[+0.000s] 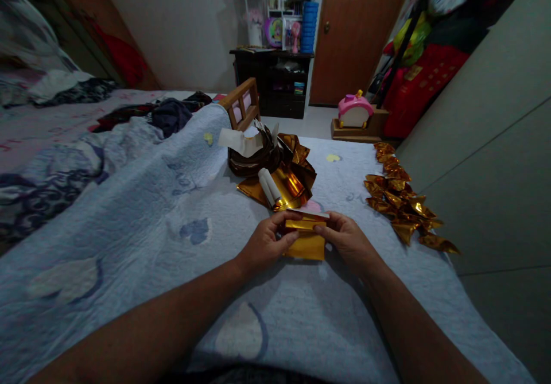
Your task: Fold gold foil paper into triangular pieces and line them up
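- Head view, only feed I have: I'm looking down at a pale blue quilt (193, 292) with heart shapes on it, both forearms coming in from the bottom.
- Left hand (267, 239): closed on the left side of a gold foil piece (305, 247), thumb on its face, fingers curled behind the upper edge.
- Right hand (348, 239): same grip on the right side, thumb pressed near a crease.
- Gold foil piece sits between the two hands, right of frame center and low — folded band across the upper part, pale strip along the top edge, flat flap hanging toward me.
- Just beyond the hands: crumpled foil heap (301, 166), gold and brown, with a white roll (269, 187) lying against it. I can't tell whether that roll is paper or something else.
- Right edge of the quilt: a batch of twisted foil pieces (398, 203), bunched together, well apart from the hands.
- Background: wooden rail (241, 105), dark cabinet (275, 62), pink toy (355, 108) on a wooden ledge, brown door (348, 39).
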### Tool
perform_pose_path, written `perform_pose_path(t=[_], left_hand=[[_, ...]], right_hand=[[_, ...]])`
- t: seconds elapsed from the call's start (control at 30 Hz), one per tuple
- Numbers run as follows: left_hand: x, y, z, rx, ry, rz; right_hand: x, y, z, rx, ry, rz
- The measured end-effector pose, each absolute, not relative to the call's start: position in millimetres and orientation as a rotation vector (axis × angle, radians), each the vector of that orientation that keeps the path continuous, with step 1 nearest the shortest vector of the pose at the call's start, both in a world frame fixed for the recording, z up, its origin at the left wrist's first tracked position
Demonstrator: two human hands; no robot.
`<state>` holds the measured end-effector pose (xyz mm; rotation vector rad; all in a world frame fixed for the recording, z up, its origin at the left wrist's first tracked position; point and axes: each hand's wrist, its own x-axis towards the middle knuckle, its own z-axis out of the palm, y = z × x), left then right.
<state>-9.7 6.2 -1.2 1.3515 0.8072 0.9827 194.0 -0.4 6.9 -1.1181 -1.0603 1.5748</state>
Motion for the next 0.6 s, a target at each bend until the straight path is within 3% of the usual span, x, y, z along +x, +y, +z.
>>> perform_pose_path(t=[0.6], left_hand=[[-8.1, 10.4, 4.4, 1.164, 0.856, 1.017]], right_hand=[[191.6, -4.4, 15.0, -1.176, -1.244, 1.468]])
